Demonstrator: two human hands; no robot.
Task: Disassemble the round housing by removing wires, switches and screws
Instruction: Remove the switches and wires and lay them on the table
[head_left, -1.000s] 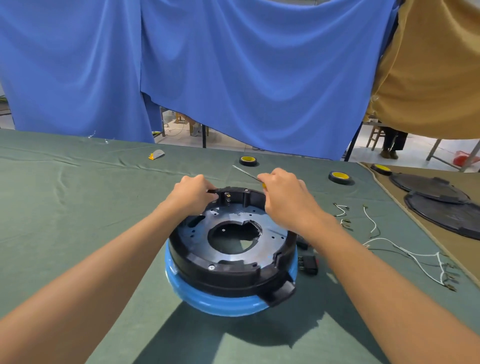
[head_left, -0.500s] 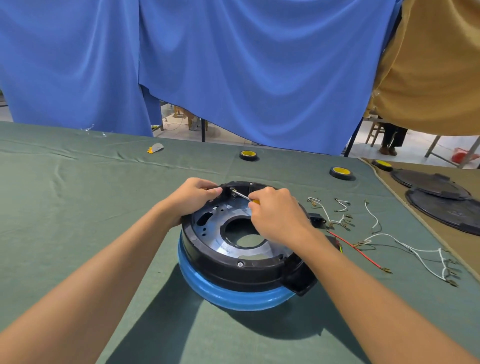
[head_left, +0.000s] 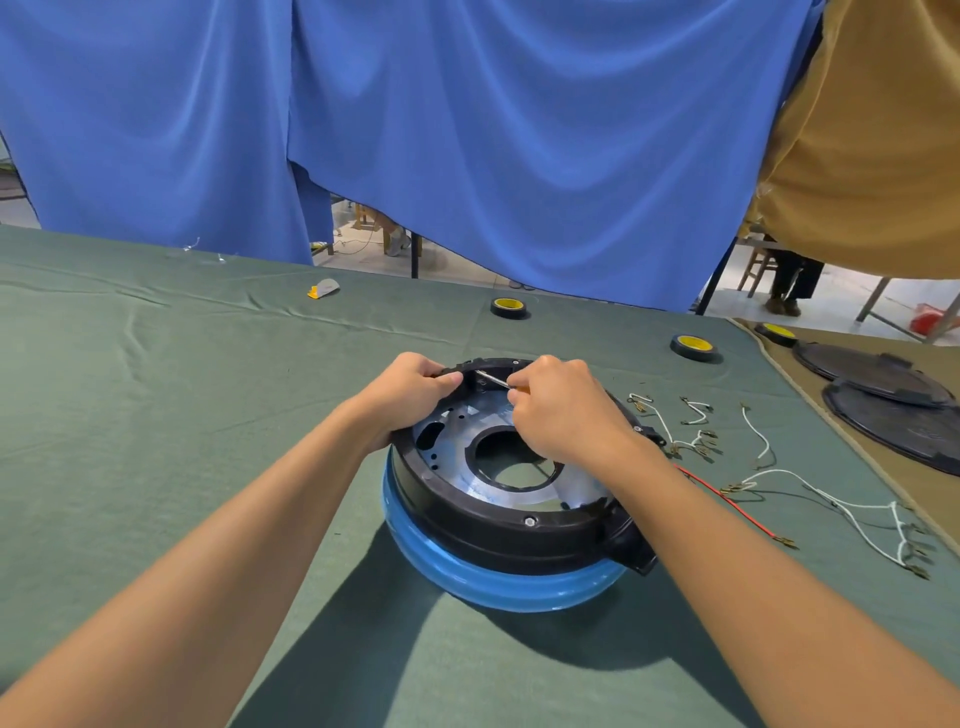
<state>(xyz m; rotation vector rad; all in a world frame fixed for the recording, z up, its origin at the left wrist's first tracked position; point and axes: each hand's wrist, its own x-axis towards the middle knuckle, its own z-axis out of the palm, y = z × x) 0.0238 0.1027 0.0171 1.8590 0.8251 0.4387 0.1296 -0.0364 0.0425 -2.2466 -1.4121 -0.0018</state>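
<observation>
Sitting mid-frame on the green cloth (head_left: 156, 415), the round housing (head_left: 498, 525) has both hands up at its far rim. The left hand (head_left: 410, 395) is curled round the black edge. The right hand (head_left: 566, 410) is wrapped round a small screwdriver (head_left: 493, 380) poking into the rim, probably at a screw, too tiny to tell. Loose wires (head_left: 831, 504) lie to the right of it.
</observation>
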